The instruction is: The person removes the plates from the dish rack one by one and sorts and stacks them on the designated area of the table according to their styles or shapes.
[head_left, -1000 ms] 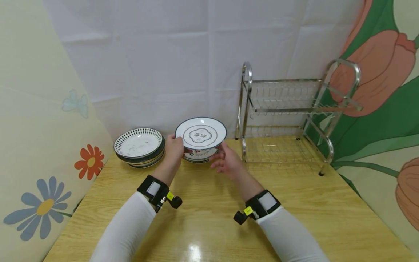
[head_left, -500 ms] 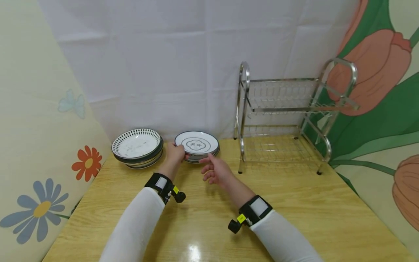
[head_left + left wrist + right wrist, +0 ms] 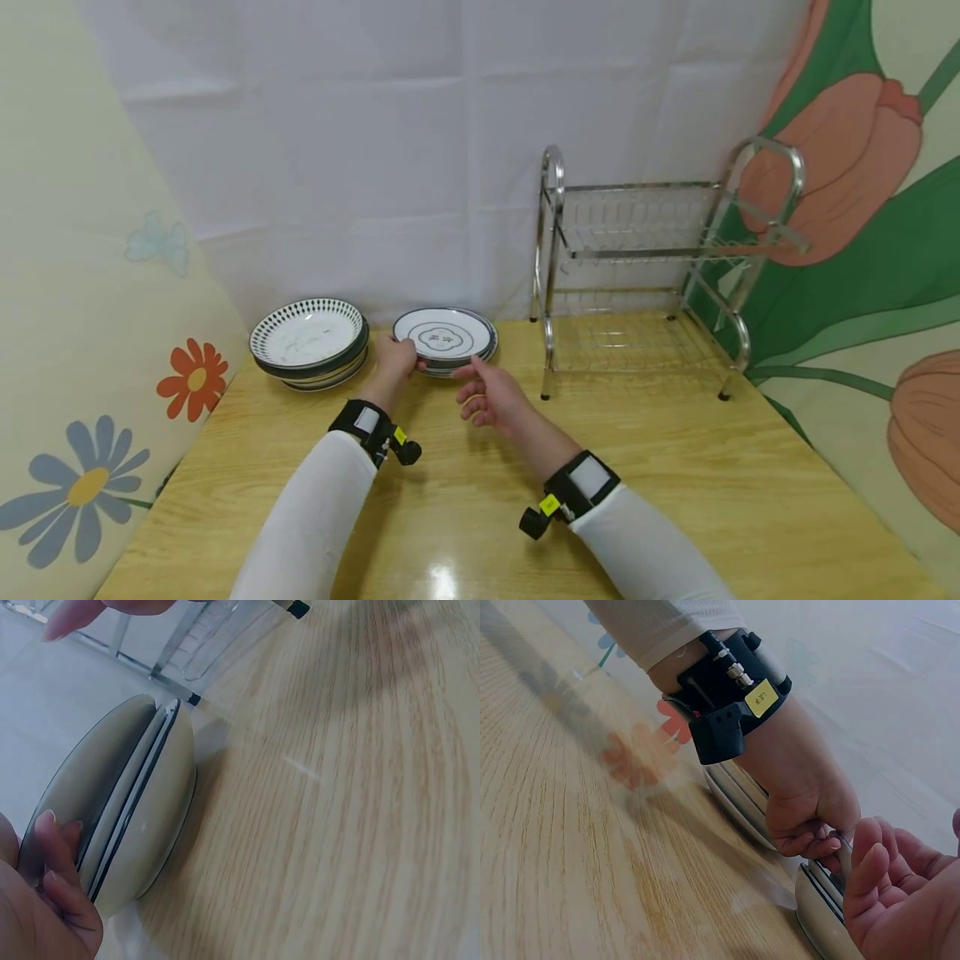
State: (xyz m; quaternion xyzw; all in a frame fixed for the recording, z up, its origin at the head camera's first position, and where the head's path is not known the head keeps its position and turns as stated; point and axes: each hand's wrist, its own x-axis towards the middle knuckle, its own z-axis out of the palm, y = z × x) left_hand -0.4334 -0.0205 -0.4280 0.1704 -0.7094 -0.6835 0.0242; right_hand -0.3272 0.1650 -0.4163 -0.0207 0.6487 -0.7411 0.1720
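A white plate (image 3: 444,321) with dark rings and a central motif lies on top of a small stack of plates (image 3: 154,817), close to the back wall. My left hand (image 3: 394,360) pinches this top plate at its left rim; in the left wrist view its fingers are curled beneath the rim. Beside the front right rim is my right hand (image 3: 493,398), its fingers loosely bent and holding nothing. In the right wrist view, whether its fingertips touch the rim cannot be told. The lower plates are mostly hidden under the top one.
Left of my hands stands another stack, topped by a plate with a black-patterned rim (image 3: 307,333). A two-tier metal dish rack (image 3: 637,252) stands at the right. Both rest on a wooden table (image 3: 480,517) against a white-covered wall (image 3: 360,150).
The top plate, held higher a second ago, has come down onto the stack in my left hand. My right hand has moved off its right rim, down and slightly left.
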